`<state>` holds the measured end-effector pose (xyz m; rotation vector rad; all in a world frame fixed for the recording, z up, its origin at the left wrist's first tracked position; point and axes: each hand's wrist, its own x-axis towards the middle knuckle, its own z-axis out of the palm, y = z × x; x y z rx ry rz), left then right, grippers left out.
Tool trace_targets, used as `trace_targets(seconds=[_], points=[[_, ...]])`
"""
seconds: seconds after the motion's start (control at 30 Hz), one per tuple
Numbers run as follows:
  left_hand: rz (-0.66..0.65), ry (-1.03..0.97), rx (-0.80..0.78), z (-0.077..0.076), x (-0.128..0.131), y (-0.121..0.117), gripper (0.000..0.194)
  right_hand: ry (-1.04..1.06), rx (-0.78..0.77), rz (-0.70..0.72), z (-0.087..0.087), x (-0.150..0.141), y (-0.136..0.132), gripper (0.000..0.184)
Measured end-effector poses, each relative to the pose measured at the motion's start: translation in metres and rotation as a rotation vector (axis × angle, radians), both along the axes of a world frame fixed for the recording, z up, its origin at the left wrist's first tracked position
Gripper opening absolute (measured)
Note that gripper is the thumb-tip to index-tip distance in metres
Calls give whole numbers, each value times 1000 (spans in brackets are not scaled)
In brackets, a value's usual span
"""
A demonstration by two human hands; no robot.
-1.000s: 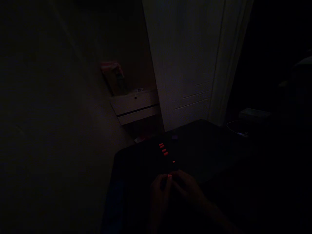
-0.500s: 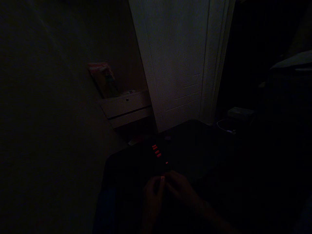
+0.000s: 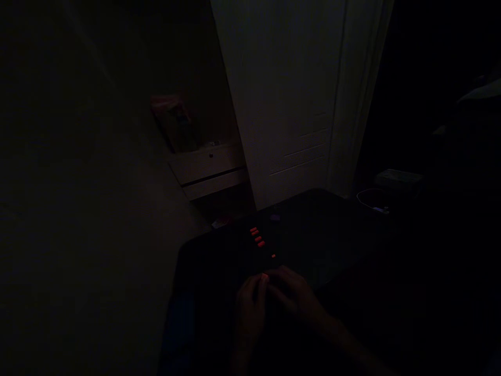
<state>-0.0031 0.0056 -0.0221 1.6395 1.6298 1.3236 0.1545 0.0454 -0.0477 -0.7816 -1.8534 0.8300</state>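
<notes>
The scene is very dark. Over the near part of a dark tabletop point(image 3: 313, 235), my left hand point(image 3: 250, 303) is closed, with thumb and fingertips pinched together. Against its fingertips rests my right hand point(image 3: 295, 292), its fingers also bent and closed. A reddish glow lights the fingertips where the hands meet; whatever they hold there is too small and dim to name. Just beyond the hands lies a small orange-red piece point(image 3: 273, 256). Farther off, several short red bars point(image 3: 258, 238) lie in a slanting row.
A small purplish object point(image 3: 275, 218) lies near the table's far edge. A dim blue patch point(image 3: 179, 321) shows at the left. Behind stand a drawer unit point(image 3: 213, 169) and a pale door point(image 3: 285, 104). To the right are a thin cable point(image 3: 366, 201) and a pale box point(image 3: 399, 178).
The view has shifted slightly, so everything sits a little farther right and higher. The picture is somewhat darker. Both hands stay together in the same pinched pose, and the red bars remain in their row.
</notes>
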Motion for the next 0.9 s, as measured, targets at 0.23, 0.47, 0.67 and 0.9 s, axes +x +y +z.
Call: trace_targets(seconds=[0.23, 0.47, 0.67, 0.9], points=[[6, 8, -3, -2, -1, -1, 34, 17, 0, -12, 2, 0, 2, 19], [57, -94, -97, -1, -1, -3, 37, 6, -33, -42, 3, 1, 0, 20], [38, -72, -64, -4, -4, -1, 30, -4, -9, -47, 2, -1, 1, 22], [40, 2, 30, -10, -8, 1, 29, 11, -9, -42, -2, -2, 2, 24]])
